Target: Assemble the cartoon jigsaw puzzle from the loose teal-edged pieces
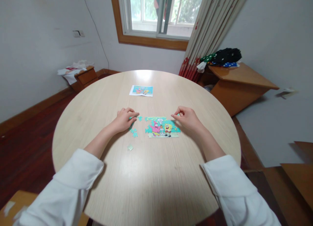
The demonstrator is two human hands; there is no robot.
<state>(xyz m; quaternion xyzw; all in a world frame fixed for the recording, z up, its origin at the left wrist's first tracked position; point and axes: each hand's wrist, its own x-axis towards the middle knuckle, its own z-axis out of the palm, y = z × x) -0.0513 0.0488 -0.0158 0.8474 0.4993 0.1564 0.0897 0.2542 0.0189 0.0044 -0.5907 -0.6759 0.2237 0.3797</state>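
A partly assembled jigsaw puzzle (162, 129) with cartoon figures on a teal ground lies mid-table; its upper right corner and left edge are uneven. At that corner, my right hand (187, 118) is closed in a pinch, a bit of teal puzzle piece (181, 114) showing at its fingers. My left hand (125, 119) rests left of the puzzle, fingers apart and bent, index finger stretched toward a loose teal piece (140, 118). Several more loose pieces (134, 133) lie below that hand, some partly hidden by it. Nearer me is a single pale green piece (130, 148).
A printed reference picture (141, 90) lies farther back on the round wooden table (151, 180). A wooden cabinet (244, 77) with clothes (225, 57) on it stands at the right. Papers cover a small wooden stand (86, 76) at the left, and a curtain (210, 23) hangs by the window.
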